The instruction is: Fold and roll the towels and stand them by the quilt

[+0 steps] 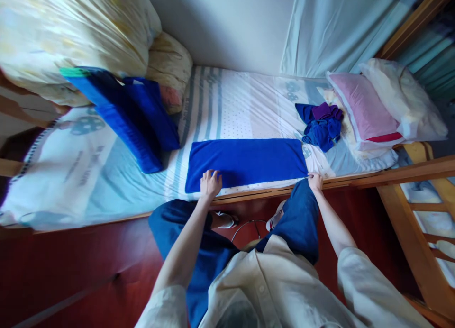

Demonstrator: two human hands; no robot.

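Note:
A blue towel (252,159) lies flat in a long rectangle along the near edge of the bed. On its front left part rests my left hand (211,183), palm down with the fingers lying on the fabric, open. My right hand (315,181) pinches the towel's front right corner between thumb and fingers. Right of the towel sits a crumpled heap of blue cloth (322,131) with a purple cloth (327,111) on top. To the left, folded blue towels (124,129) are stacked, one with a green end, leaning near a large bundle.
A patterned sheet (245,98) covers the bed. A pale bulky quilt (78,29) stands at the back left. Pink (371,105) and white pillows (414,100) lie at the right. A wooden rail (408,172) runs along the near right edge, above a red floor (117,271).

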